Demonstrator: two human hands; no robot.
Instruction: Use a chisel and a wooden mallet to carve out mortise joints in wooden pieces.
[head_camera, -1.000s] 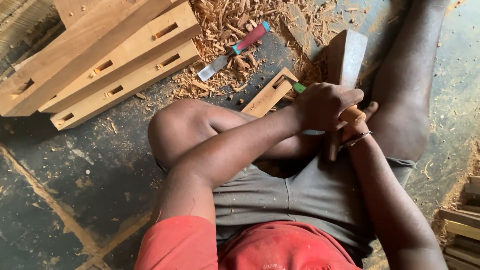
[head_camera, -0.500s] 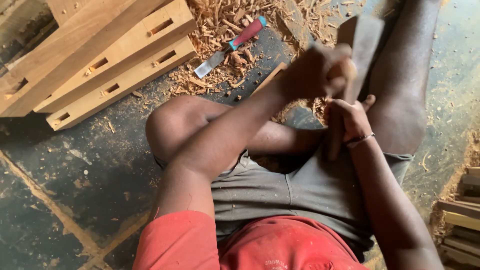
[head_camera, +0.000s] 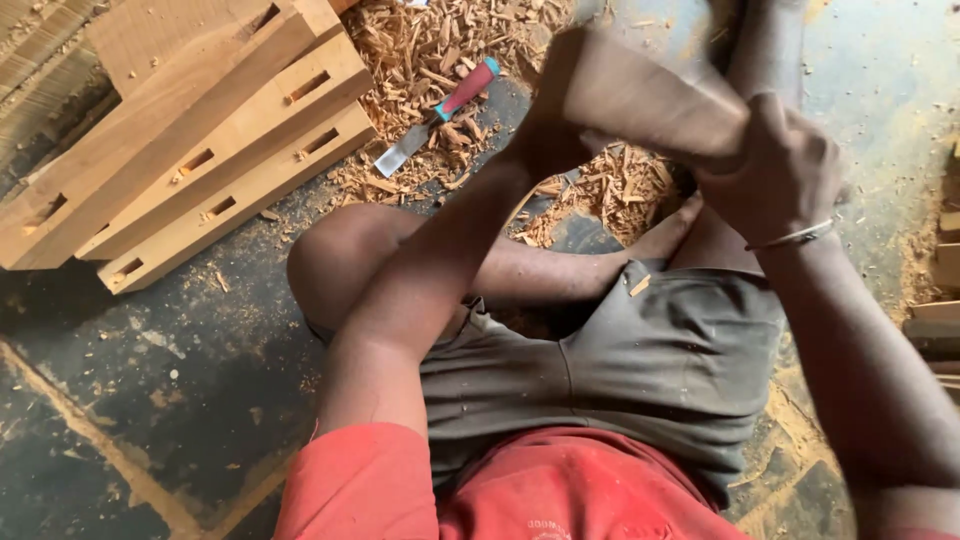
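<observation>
Wooden block (head_camera: 640, 100), pale and blurred, is held up above the lap between both hands, over the scatter of wood shavings (head_camera: 440, 60) on the dark concrete floor (head_camera: 150, 400). Left hand (head_camera: 550, 135) is clenched on the block's near-left end; its fingers are mostly lost in motion blur. Right hand (head_camera: 785, 170), with a thin metal bracelet (head_camera: 795, 238) at the wrist, wraps over the block's right end, fingers closed around it. Whether the right hand also holds a second tool under the block cannot be told. A chisel (head_camera: 435, 115) with a red and blue handle lies untouched on the shavings, well apart from both hands, blade pointing toward the stack of timber rails (head_camera: 200, 150). Those rails already carry cut rectangular mortise slots, several visible along their faces. Judgement: a good part of the chopping work looks finished, given the slotted rails and the heap of chips; the piece under the block is hidden, so what is left there cannot be read. Person sits on the floor, grey shorts (head_camera: 640, 370), left knee bent.
</observation>
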